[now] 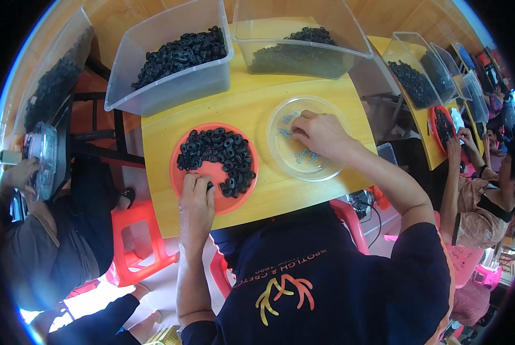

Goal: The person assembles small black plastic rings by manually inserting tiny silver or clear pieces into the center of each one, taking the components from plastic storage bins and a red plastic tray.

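A round red plate on the yellow table bears many small black ring-shaped parts, heaped round its far and right sides. My left hand is at the plate's near left, its fingers pinched together with a black part at the tips. To the right stands a clear round dish with small clusters of tiny pale, shiny pieces. My right hand reaches into that dish from the right, fingertips closed and pointing down among the pieces. Whatever those fingertips hold is hidden.
Two large translucent bins of black parts stand along the table's far edge. A person sits at the left beside a red stool. Other people work at the right, near another red plate and more bins.
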A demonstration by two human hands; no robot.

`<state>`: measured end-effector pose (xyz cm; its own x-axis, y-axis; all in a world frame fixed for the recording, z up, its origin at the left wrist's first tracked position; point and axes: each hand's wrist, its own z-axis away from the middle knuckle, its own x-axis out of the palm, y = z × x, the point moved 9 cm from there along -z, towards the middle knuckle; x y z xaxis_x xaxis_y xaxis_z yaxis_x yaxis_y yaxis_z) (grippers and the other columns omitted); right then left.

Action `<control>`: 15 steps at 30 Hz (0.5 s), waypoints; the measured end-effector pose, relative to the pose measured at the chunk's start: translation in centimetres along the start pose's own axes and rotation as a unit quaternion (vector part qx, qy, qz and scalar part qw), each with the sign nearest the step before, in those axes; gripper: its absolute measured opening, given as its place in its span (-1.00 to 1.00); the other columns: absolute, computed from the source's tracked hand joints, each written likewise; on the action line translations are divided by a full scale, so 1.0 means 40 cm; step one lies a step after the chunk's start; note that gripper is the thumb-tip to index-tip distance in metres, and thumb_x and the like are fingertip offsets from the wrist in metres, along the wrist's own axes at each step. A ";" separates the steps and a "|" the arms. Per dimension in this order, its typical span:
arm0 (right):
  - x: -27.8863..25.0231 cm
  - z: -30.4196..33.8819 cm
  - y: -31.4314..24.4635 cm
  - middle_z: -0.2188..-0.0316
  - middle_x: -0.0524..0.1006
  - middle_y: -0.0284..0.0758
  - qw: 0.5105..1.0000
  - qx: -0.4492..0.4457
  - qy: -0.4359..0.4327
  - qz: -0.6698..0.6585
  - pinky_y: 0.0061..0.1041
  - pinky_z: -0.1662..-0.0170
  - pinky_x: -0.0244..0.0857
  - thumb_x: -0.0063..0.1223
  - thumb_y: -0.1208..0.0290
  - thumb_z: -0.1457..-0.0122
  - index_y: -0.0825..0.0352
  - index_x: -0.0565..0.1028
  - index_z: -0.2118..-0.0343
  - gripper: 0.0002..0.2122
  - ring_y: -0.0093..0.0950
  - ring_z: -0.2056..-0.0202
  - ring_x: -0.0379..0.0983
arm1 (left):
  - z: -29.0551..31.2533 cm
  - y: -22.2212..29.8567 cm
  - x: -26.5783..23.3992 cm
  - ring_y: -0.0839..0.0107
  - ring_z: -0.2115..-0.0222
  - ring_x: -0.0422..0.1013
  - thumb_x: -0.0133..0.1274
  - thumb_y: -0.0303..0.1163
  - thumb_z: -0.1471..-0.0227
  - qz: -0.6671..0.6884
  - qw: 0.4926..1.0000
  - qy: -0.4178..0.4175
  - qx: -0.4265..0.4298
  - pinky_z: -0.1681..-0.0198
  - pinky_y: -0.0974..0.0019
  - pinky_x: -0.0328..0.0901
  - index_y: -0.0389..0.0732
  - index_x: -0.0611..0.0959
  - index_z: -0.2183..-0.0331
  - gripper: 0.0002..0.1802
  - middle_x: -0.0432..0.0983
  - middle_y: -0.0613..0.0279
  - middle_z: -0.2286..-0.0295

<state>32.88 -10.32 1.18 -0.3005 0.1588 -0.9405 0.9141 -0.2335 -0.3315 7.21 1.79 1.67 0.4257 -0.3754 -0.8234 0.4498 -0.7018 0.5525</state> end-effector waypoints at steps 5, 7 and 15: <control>0.001 -0.001 -0.009 0.38 0.55 -0.20 1.000 -0.001 0.008 0.027 -0.22 0.32 0.38 0.16 0.36 -0.08 0.32 0.54 0.36 -0.86 -0.18 0.42 0.51 | 0.009 0.004 -0.006 0.01 0.27 0.39 0.06 -0.59 -0.02 0.017 1.000 0.020 0.011 0.20 0.06 0.31 -0.30 0.52 0.23 -0.80 0.36 0.01 0.30; -0.011 0.000 0.011 0.41 0.56 -0.24 0.999 -0.003 0.028 -0.032 -0.29 0.35 0.38 0.18 0.39 -0.08 0.33 0.53 0.36 -0.86 -0.27 0.44 0.51 | 0.011 -0.008 -0.014 0.06 0.28 0.40 0.08 -0.61 -0.01 0.041 0.999 0.027 0.006 0.21 0.11 0.31 -0.30 0.53 0.25 -0.80 0.38 0.01 0.31; 0.019 0.008 0.055 0.50 0.50 -0.47 0.836 0.162 -0.130 -0.508 -0.64 0.40 0.29 0.26 0.47 -0.07 0.38 0.53 0.35 -0.85 -0.72 0.48 0.38 | 0.036 -0.090 -0.002 0.50 0.29 0.43 0.14 -0.66 0.02 0.307 0.940 0.061 -0.137 0.18 0.42 0.32 -0.31 0.59 0.29 -0.82 0.45 0.19 0.35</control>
<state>34.59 -11.01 -0.28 -0.9646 0.2289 -0.1306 0.0410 -0.3591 -0.9324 4.43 3.47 -0.42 0.7499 -0.5753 -0.3266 0.2680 -0.1871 0.9451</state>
